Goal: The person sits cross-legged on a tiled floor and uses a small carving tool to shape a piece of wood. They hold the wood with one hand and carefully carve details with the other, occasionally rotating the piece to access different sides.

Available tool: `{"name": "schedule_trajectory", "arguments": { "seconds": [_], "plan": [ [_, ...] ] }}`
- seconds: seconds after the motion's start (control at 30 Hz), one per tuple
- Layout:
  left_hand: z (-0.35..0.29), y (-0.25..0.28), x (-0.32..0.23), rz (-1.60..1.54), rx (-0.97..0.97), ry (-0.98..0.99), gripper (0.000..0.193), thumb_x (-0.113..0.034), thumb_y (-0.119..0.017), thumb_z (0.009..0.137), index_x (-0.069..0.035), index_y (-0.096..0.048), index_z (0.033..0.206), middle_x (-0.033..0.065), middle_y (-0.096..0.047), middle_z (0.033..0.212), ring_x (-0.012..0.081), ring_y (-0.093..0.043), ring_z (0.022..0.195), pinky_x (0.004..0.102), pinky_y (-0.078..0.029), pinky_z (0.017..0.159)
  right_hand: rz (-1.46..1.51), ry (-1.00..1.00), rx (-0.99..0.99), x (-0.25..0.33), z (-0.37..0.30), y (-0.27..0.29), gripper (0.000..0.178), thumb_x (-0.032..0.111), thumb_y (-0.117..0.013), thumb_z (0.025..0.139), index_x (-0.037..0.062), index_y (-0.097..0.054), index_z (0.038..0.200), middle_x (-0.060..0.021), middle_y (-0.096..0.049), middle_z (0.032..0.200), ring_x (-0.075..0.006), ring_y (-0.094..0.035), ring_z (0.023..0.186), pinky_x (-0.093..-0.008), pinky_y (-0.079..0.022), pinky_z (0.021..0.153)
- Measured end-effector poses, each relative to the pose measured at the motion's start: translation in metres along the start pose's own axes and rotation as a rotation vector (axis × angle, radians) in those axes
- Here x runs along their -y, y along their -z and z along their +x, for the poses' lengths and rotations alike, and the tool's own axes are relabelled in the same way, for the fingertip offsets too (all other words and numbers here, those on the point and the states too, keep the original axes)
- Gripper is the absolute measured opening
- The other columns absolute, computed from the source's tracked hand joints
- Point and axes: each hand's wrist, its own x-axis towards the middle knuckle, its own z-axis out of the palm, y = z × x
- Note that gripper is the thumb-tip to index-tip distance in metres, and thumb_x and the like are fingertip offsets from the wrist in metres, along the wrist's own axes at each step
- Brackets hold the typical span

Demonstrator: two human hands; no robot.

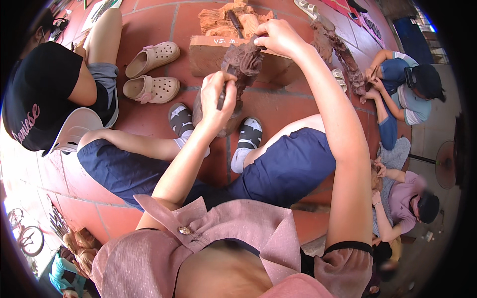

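A dark reddish-brown wood carving (243, 64) with a rough, knotted surface stands tilted between my feet, leaning up toward a wooden block. My left hand (218, 97) is closed around a slim dark tool (221, 98) and rests against the carving's left side; the tool's working tip does not show. At the carving's upper end, the fingers of my right hand (282, 38) are closed on its dark tip. How far the carving reaches down behind my left wrist is partly hidden.
Beyond the carving stands a wooden block (211, 55) bearing an orange-brown carving (218, 20) and a dark-handled tool (234, 24). Beige clogs (151, 89) lie at left, beside a seated person in a black cap (42, 94). Other people work at right, near another dark carving (350, 67).
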Motion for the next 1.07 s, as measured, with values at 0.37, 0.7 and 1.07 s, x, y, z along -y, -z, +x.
{"name": "schedule_trajectory", "arguments": {
  "seconds": [0.37, 0.7, 1.07],
  "plan": [
    [0.042, -0.002, 0.018, -0.157, 0.107, -0.01, 0.017, -0.013, -0.053, 0.086, -0.004, -0.065, 0.094, 0.0115, -0.067, 0.088, 0.0279, -0.059, 0.09, 0.0378, -0.045, 0.083, 0.002, -0.05, 0.047, 0.002, 0.003, 0.0, 0.024, 0.017, -0.068, 0.077, 0.002, -0.068, 0.096, -0.0167, -0.068, 0.087, -0.0275, -0.066, 0.082, -0.036, -0.049, 0.076],
    [0.058, 0.008, 0.022, -0.069, 0.193, -0.132, 0.019, -0.014, -0.053, 0.086, -0.003, -0.065, 0.095, 0.0091, -0.065, 0.083, 0.0199, -0.06, 0.08, 0.0325, -0.046, 0.075, 0.001, -0.08, 0.093, 0.008, 0.003, 0.003, 0.025, 0.016, -0.068, 0.077, 0.0028, -0.068, 0.097, -0.0168, -0.068, 0.09, -0.0269, -0.066, 0.085, -0.0351, -0.05, 0.078],
    [0.059, 0.011, 0.023, -0.084, 0.272, -0.054, 0.021, -0.018, -0.052, 0.09, -0.002, -0.064, 0.097, 0.0062, -0.066, 0.087, 0.0146, -0.059, 0.084, 0.029, -0.046, 0.079, 0.02, -0.115, 0.077, 0.005, 0.003, 0.002, 0.027, 0.017, -0.069, 0.077, 0.0027, -0.068, 0.1, -0.017, -0.068, 0.092, -0.0271, -0.066, 0.088, -0.0353, -0.049, 0.081]
  ]
}}
